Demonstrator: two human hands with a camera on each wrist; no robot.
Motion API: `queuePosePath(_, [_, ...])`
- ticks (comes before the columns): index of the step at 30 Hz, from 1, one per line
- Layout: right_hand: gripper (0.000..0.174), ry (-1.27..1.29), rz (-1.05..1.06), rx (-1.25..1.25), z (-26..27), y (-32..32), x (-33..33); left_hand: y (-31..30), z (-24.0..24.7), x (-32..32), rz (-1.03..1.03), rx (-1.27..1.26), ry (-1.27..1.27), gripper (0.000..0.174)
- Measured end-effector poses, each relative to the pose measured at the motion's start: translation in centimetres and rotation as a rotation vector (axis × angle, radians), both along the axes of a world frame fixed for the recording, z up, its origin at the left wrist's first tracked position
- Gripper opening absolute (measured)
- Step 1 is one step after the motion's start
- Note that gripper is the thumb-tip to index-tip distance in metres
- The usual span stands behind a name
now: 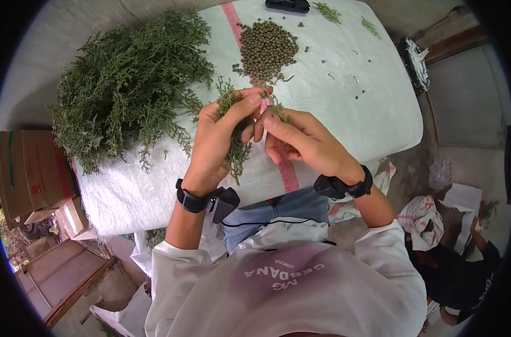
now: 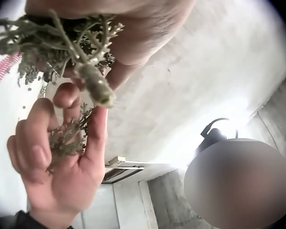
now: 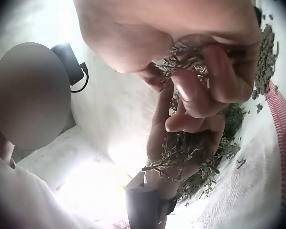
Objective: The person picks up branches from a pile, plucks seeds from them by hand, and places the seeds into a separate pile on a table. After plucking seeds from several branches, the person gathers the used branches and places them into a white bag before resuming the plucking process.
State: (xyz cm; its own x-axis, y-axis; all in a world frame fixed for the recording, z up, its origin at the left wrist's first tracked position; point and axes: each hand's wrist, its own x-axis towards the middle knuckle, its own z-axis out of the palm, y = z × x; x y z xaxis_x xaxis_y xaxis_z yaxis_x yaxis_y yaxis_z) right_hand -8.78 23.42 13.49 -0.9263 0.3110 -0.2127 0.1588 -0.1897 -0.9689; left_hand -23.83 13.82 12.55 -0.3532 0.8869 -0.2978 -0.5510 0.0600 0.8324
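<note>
The 2 hands [image 1: 261, 135] hold green sprigs [image 1: 237, 154] near small brown pellets [image 1: 268, 49].

A mottled grey wall [image 1: 28, 73] filled the upper left of the head view, with brown cardboard boxes [image 1: 39, 174] below it. A bright opening [image 1: 8, 244] showed under them, near a pale framed panel [image 1: 59, 275]. At the right, a wooden beam [image 1: 455, 46] edged a large grey panel [image 1: 466, 98]. White glare [image 2: 233, 117] lit the left wrist view.
</note>
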Motion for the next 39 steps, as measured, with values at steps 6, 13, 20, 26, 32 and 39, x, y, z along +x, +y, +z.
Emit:
queuePosePath(6, [0.050, -0.097, 0.266, -0.177, -0.7, 1.5, -0.8, 0.0, -1.6, -1.6, -0.088, 0.012, 0.009, 0.019])
queuePosePath(13, [0.057, -0.267, 0.417, -0.171, 0.2, 1.4, -1.1, -0.8, -1.7, -3.8, -0.189, 0.076, -0.152, 0.016])
queuePosePath(20, [0.022, -0.249, 0.012, 0.882, -0.8, 7.2, -4.5, -1.0, -3.5, -5.1, -0.205, -0.084, -0.075, 0.016])
queuePosePath(26, [0.011, -0.008, 0.063, 1.257, -4.7, 6.9, -6.9, -0.4, -4.2, -4.0, -0.252, -0.195, -0.018, 0.015])
queuePosePath(32, [0.011, 0.032, 0.090, 1.294, -4.8, 7.1, -7.4, -0.4, -4.3, -3.7, -0.255, -0.199, 0.030, 0.014])
queuePosePath(39, [0.012, 0.066, 0.113, 1.284, -5.7, 7.5, -7.8, -0.5, -4.7, -3.0, -0.146, -0.181, 0.048, 0.013])
